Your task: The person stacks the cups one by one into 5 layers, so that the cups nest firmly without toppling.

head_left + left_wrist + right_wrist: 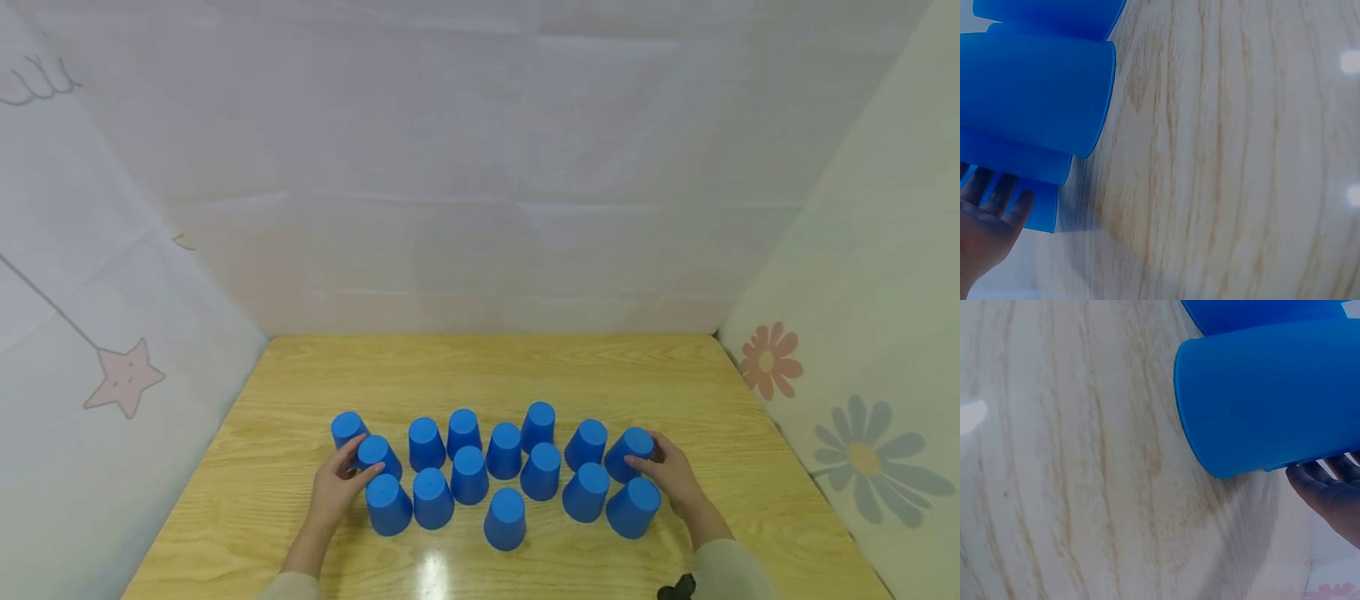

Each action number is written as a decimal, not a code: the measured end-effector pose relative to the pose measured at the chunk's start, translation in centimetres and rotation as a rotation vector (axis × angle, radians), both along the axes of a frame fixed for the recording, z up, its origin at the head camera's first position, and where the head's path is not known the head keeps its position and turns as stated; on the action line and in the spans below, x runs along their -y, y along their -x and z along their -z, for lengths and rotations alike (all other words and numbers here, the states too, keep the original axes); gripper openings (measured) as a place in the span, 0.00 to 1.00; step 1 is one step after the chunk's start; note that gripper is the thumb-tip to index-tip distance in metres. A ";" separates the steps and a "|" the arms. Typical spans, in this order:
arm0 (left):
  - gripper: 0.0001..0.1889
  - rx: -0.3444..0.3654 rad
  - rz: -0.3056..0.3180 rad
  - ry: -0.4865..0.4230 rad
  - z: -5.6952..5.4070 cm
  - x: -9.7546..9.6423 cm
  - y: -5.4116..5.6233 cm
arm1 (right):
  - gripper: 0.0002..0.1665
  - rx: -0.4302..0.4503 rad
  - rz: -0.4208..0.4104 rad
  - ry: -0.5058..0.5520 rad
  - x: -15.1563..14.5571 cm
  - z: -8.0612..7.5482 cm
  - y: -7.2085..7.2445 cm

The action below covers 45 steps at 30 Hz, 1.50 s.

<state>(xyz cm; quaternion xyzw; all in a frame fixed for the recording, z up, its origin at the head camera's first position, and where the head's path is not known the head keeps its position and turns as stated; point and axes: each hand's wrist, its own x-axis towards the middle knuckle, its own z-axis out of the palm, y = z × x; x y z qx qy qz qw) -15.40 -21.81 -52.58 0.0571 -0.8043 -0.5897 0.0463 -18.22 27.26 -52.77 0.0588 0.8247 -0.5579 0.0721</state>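
Several blue plastic cups stand upside down in loose, uneven rows on the wooden table. At the left end, my left hand point(335, 490) grips a blue cup point(377, 457), thumb on its near side and fingers on its far side. Another cup point(347, 427) stands just behind those fingers, and one point(389, 506) in front of the thumb. My right hand point(672, 475) holds the rightmost back cup point(627, 457) between thumb and fingers. Nearer me is the right front cup point(633, 508). In the right wrist view, a large cup point(1272, 394) hides most of the held one.
Between the hands stand more inverted cups, with a single cup point(506, 521) nearest me at the middle. The wooden table point(487, 367) meets a pale cloth backdrop point(480, 250) behind and at both sides. A small black object point(677, 587) shows by the right sleeve.
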 end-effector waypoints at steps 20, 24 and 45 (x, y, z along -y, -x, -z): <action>0.33 0.054 0.031 -0.034 0.6 -0.1 0.4 | 0.42 0.005 0.078 0.082 -0.3 -0.1 -0.2; 0.31 0.051 0.032 -0.056 0.7 0.0 0.4 | 0.40 -0.013 0.066 0.069 -0.6 -0.6 -0.1; 0.32 0.082 0.023 -0.054 1.2 0.2 0.5 | 0.44 -0.127 -0.038 -0.017 -2.5 -5.5 3.3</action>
